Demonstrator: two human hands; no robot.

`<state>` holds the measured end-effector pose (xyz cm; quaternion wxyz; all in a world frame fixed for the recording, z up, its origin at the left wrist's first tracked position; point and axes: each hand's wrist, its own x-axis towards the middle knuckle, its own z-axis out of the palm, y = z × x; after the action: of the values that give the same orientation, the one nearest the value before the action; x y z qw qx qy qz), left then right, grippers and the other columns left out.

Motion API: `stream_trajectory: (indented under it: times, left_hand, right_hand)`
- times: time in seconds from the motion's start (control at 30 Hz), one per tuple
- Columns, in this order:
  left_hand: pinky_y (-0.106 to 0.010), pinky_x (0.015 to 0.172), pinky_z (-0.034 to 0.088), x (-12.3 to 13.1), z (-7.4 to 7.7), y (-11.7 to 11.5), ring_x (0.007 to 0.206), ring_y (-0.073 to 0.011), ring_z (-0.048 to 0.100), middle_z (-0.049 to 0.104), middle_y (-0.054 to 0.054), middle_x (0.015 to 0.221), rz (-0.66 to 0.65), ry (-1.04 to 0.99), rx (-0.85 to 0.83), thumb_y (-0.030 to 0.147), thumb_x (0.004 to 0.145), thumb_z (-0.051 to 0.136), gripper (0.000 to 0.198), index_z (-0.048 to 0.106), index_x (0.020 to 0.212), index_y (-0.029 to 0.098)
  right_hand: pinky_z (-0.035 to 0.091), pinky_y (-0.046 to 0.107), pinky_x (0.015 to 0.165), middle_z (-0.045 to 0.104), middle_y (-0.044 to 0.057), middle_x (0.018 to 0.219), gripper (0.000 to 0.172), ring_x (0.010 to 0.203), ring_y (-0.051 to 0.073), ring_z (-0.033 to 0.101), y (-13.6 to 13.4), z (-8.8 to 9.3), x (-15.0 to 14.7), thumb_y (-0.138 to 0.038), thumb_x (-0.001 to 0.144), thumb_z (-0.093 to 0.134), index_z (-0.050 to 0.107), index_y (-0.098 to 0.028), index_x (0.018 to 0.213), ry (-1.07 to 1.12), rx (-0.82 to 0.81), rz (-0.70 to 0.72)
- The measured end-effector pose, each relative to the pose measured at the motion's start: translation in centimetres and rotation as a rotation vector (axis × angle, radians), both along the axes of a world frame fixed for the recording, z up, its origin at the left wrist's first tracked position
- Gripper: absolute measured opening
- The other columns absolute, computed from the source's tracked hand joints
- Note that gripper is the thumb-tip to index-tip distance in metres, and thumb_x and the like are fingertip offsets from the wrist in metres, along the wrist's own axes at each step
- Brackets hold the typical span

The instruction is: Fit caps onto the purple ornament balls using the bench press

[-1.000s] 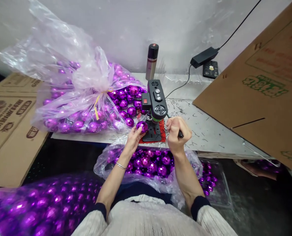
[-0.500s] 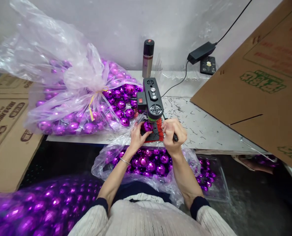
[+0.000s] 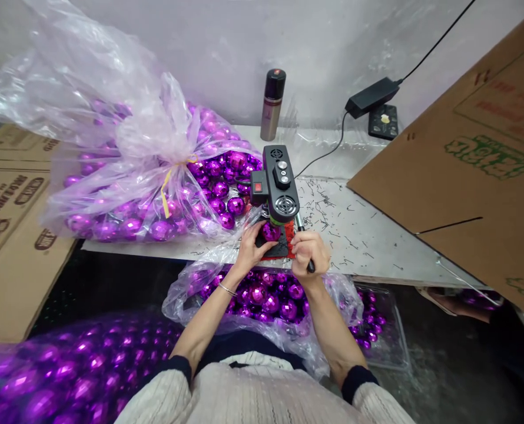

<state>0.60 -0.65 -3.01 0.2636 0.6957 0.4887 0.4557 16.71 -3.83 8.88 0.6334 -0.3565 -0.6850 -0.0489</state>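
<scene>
A small black bench drill press [image 3: 281, 182] with a red switch stands on the white bench. Beneath its head sits a shiny purple faceted ball [image 3: 271, 231], on a black base plate [image 3: 279, 246]. My left hand [image 3: 250, 247] is closed about this ball, thumb at the front and fingers on its left side. On the right, my right hand [image 3: 310, 254] is wrapped round the black-tipped lever [image 3: 311, 266] of the press. Whether a bit touches the ball is hidden by the press head.
A tied clear bag [image 3: 156, 135] of purple balls lies left. An open bag [image 3: 178, 297] of balls sits below the bench edge, beside a clear tray [image 3: 398, 330]. A spray can [image 3: 272, 106], power adapter [image 3: 372, 97] and leaning cardboard box [image 3: 465, 194] stand behind and right. Dark shavings litter the bench.
The whole view has shifted slightly. My right hand and the lever sit a little lower relative to the press. My left hand still holds the ball under the head.
</scene>
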Motion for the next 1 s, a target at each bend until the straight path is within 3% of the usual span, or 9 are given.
stream_trajectory:
  times: [0.2, 0.37, 0.6, 0.83, 0.9, 1.0]
  left_hand:
    - [-0.053, 0.114, 0.057, 0.0, 0.1, -0.1, 0.129, -0.034, 0.072, 0.076, -0.016, 0.137, 0.007, 0.008, -0.004, 0.057, 0.091, 0.084, 0.065, 0.066, 0.143, 0.022]
    - [-0.052, 0.113, 0.058, -0.1, 0.1, -0.2, 0.128, -0.0333, 0.073, 0.076, -0.016, 0.136, 0.0, 0.011, 0.038, 0.057, 0.092, 0.083, 0.065, 0.065, 0.143, 0.021]
    - [-0.052, 0.111, 0.059, 0.3, -0.2, 0.0, 0.127, -0.033, 0.074, 0.077, -0.017, 0.136, 0.021, 0.011, 0.078, 0.055, 0.093, 0.083, 0.063, 0.065, 0.143, 0.02]
    - [-0.052, 0.111, 0.059, 0.2, -0.3, 0.1, 0.126, -0.033, 0.075, 0.077, -0.017, 0.135, 0.021, 0.009, 0.061, 0.054, 0.094, 0.083, 0.061, 0.066, 0.141, 0.02]
    - [-0.052, 0.11, 0.06, 0.3, -0.4, 0.3, 0.126, -0.0333, 0.075, 0.077, -0.017, 0.135, 0.016, 0.002, 0.064, 0.053, 0.093, 0.084, 0.061, 0.066, 0.142, 0.019]
    - [-0.054, 0.112, 0.059, 0.5, -0.3, 0.5, 0.127, -0.0342, 0.074, 0.077, -0.018, 0.136, 0.009, -0.012, 0.068, 0.053, 0.091, 0.086, 0.064, 0.066, 0.143, 0.019]
  right_hand:
    - [0.049, 0.035, 0.064, 0.067, 0.0, 0.077, 0.03, 0.062, 0.015, 0.059, 0.5, -3.4, 0.1, -0.03, 0.109, 0.046, 0.055, -0.026, 0.081, 0.049, 0.037, 0.009]
    - [0.05, 0.036, 0.064, 0.067, 0.0, 0.078, 0.029, 0.063, 0.016, 0.06, 0.7, -4.4, -0.2, -0.029, 0.11, 0.046, 0.058, -0.025, 0.083, 0.104, 0.064, 0.04]
    - [0.055, 0.036, 0.064, 0.062, -0.002, 0.078, 0.034, 0.062, 0.015, 0.065, 0.5, -4.5, -0.9, -0.029, 0.111, 0.04, 0.055, -0.025, 0.081, 0.18, 0.03, 0.062]
    - [0.057, 0.036, 0.068, 0.06, -0.003, 0.077, 0.033, 0.062, 0.014, 0.068, 0.4, -5.0, -0.6, -0.026, 0.109, 0.042, 0.052, -0.024, 0.078, 0.108, 0.022, 0.052]
    - [0.055, 0.034, 0.065, 0.061, -0.003, 0.076, 0.033, 0.061, 0.013, 0.067, 0.4, -4.5, -0.5, -0.024, 0.108, 0.042, 0.052, -0.024, 0.077, 0.088, 0.03, 0.057]
    - [0.051, 0.032, 0.061, 0.063, -0.002, 0.074, 0.034, 0.062, 0.014, 0.064, 0.3, -2.4, -0.4, -0.023, 0.107, 0.046, 0.054, -0.024, 0.075, 0.111, -0.002, 0.031]
